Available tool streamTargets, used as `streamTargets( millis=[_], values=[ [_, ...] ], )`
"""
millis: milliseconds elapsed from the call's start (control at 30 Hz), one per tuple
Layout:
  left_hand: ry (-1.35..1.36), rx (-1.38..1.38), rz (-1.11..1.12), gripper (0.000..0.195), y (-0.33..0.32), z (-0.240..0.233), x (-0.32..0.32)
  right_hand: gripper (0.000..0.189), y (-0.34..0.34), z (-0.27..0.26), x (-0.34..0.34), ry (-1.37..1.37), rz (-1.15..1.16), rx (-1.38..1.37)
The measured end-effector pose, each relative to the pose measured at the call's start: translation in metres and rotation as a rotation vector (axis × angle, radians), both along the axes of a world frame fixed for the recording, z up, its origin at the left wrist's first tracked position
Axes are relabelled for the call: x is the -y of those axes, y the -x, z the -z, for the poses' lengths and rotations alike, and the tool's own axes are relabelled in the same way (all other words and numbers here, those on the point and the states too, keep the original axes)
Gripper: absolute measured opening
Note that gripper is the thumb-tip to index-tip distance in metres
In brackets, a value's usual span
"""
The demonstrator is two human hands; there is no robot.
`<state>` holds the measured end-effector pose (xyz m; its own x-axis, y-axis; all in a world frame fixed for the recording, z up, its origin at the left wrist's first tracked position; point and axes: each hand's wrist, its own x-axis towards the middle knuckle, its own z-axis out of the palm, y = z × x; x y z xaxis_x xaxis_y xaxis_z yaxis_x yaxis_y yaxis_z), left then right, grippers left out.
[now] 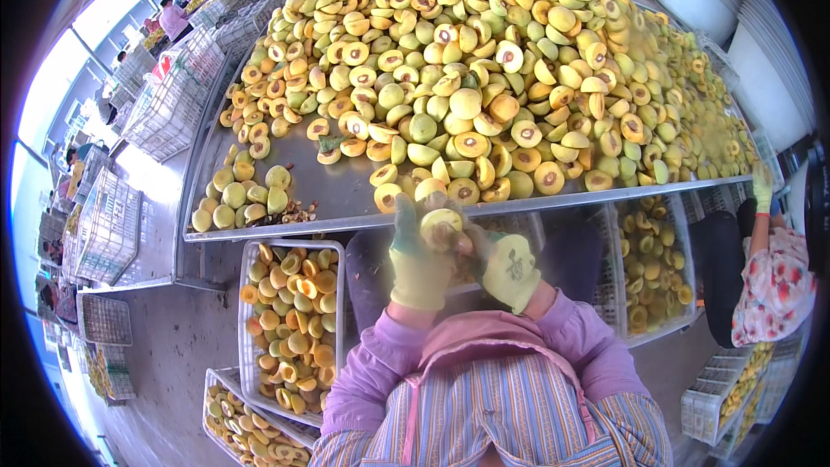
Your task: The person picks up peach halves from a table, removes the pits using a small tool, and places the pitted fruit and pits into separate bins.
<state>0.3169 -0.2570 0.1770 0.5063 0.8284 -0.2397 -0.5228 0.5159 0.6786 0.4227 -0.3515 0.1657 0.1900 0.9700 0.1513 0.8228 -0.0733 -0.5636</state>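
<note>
My left hand, in a pale yellow glove with a green-coated thumb, grips a halved yellow stone fruit just below the table's front edge. Its cut face shows a brownish centre, blurred. Close on its right, my right hand wears a matching glove with a dark print. Its fingers are curled and blurred beside the fruit, and whether they hold a tool cannot be made out. Beyond both hands, a large heap of halved stone fruit, many with brown pits or pit hollows, covers much of the metal table.
Greenish whole-looking fruit and loose pits lie at the table's left corner. Plastic crates of fruit halves stand at left and right. A co-worker's gloved hand is at the table's right end; another person sits across.
</note>
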Motion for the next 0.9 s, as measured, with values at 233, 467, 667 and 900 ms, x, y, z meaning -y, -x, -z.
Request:
streamTargets(
  millis=[233, 467, 667, 900],
  values=[
    [0.143, 0.012, 0.020, 0.053, 0.004, -0.003, -0.006, 0.036, -0.003, 0.014, 0.000, -0.141, 0.056, 0.187],
    [-0.139, -0.115, -0.073, 0.054, -0.003, 0.009, 0.002, 0.033, -0.004, 0.010, -0.003, -0.174, 0.059, 0.156],
    [-0.422, -0.280, -0.139, 0.055, 0.001, 0.009, 0.010, 0.036, -0.011, 0.019, -0.004, -0.026, -0.027, 0.016],
    [-0.253, -0.256, -0.052, 0.059, 0.005, -0.005, 0.014, 0.037, 0.001, 0.008, 0.004, -0.175, -0.148, -0.291]
  ],
)
